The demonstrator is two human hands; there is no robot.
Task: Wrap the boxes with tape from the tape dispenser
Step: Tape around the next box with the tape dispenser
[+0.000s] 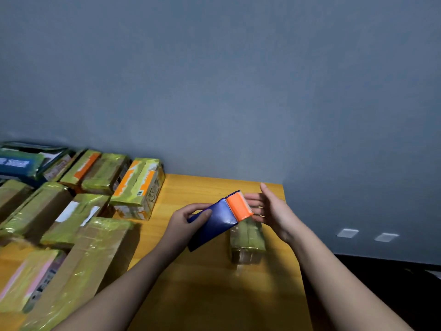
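Observation:
A blue box [214, 223] is held tilted above the wooden table [210, 290]. My left hand [188, 218] grips its near end, thumb across the top face. An orange tape dispenser [239, 206] with a toothed edge sits against the far end of the box. My right hand [269, 206] is just right of the dispenser, its fingers straight and reaching behind it; whether they touch it is unclear. Below, a roll of clear yellowish tape [247, 244] stands on the table.
Several boxes wrapped in yellowish tape [78, 216] crowd the left half of the table, the nearest a long cardboard one [81, 271]. A grey wall rises behind. The table's right edge [296, 266] drops off to a dark floor.

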